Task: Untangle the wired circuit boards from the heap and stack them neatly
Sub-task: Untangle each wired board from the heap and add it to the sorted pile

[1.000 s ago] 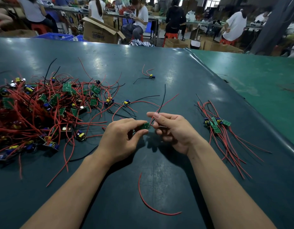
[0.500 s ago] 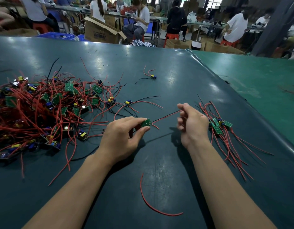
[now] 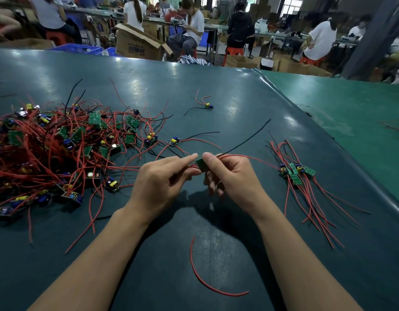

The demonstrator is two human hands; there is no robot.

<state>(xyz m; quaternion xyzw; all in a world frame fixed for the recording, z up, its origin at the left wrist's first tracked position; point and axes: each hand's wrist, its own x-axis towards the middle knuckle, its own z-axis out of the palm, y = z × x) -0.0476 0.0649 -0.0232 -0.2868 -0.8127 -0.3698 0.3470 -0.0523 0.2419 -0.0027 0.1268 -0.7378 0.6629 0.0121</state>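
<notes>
A small green circuit board [image 3: 200, 164] with red and black wires is held above the table between both hands. My left hand [image 3: 159, 181] pinches its left side with thumb and forefinger. My right hand [image 3: 231, 176] pinches its right side, and the board's red and black wires run off to the right past it. A tangled heap of boards and red wires [image 3: 59, 149] lies on the left. A small neat stack of boards [image 3: 295, 171] with wires trailing toward me lies on the right.
A loose red wire [image 3: 207, 281] lies between my forearms. One separate board [image 3: 208, 106] sits further back. The dark table mat [image 3: 239, 97] meets a green surface [image 3: 351, 113] on the right. People sit at benches beyond the table, beside cardboard boxes [image 3: 138, 44].
My right hand, which had drawn the wires out to the right, has come back to the board and now pinches it together with my left hand.
</notes>
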